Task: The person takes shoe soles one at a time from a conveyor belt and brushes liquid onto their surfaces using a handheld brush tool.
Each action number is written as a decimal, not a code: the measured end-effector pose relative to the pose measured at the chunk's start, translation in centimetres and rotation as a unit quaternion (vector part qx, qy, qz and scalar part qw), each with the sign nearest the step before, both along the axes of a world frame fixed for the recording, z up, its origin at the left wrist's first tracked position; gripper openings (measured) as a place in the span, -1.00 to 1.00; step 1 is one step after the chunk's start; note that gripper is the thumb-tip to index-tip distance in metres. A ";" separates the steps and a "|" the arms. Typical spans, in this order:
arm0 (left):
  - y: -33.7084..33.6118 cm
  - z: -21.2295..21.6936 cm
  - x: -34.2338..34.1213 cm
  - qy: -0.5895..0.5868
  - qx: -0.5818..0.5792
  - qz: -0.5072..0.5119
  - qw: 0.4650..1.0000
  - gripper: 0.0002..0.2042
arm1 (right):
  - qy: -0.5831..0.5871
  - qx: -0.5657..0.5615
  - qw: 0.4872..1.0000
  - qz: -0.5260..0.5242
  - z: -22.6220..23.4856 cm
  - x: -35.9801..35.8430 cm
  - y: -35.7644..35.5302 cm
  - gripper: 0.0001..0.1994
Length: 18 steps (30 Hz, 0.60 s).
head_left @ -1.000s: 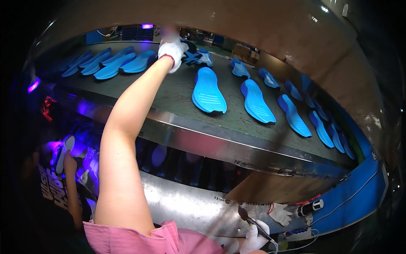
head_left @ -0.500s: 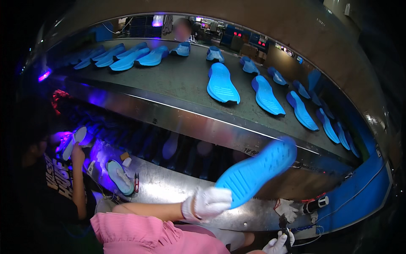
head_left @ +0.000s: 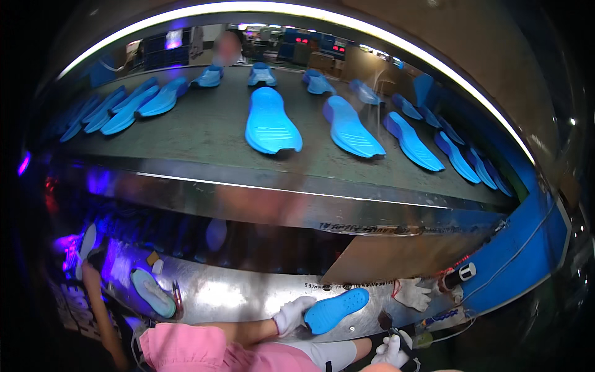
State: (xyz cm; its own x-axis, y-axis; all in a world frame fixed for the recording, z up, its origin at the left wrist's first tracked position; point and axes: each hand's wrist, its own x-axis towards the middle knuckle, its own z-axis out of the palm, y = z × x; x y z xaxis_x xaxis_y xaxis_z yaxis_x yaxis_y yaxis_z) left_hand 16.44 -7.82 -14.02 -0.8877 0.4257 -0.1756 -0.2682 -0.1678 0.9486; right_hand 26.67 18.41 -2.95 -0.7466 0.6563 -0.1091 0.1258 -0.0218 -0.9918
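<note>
My left hand (head_left: 291, 315), in a white glove, grips the heel end of a blue shoe sole (head_left: 338, 309). It holds the sole low over the steel shelf (head_left: 235, 291) in front of me, with the toe pointing right. My right hand (head_left: 390, 350), also gloved, sits at the bottom edge just right of the sole, closed around a thin dark tool (head_left: 384, 321). Pink clothing covers my lap below both hands.
Several blue soles (head_left: 269, 121) lie on the grey conveyor belt (head_left: 204, 133) above the shelf. A pale sole (head_left: 152, 291) and a spare white glove (head_left: 412, 291) rest on the steel shelf. Another person's arm (head_left: 99, 304) is at the lower left, and someone stands at the belt's far end (head_left: 226, 46).
My left arm reached to the far side of the belt, came back with a blue sole, and has lowered it to the steel shelf near my lap.
</note>
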 end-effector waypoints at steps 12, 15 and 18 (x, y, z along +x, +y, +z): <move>6.3 -1.7 -5.1 -0.462 0.443 -0.297 0.708 -0.04 | 0.142 -0.074 0.984 -0.071 3.6 -2.0 -5.3 -0.83; 8.7 -0.6 -4.4 -0.452 0.430 -0.128 0.771 -0.22 | 0.117 -0.028 0.991 -0.060 2.4 -3.1 -3.5 -0.80; 9.8 6.3 -5.0 -0.400 0.442 -0.182 0.782 -0.11 | 0.083 0.075 0.993 -0.048 3.2 -5.3 -1.5 -0.83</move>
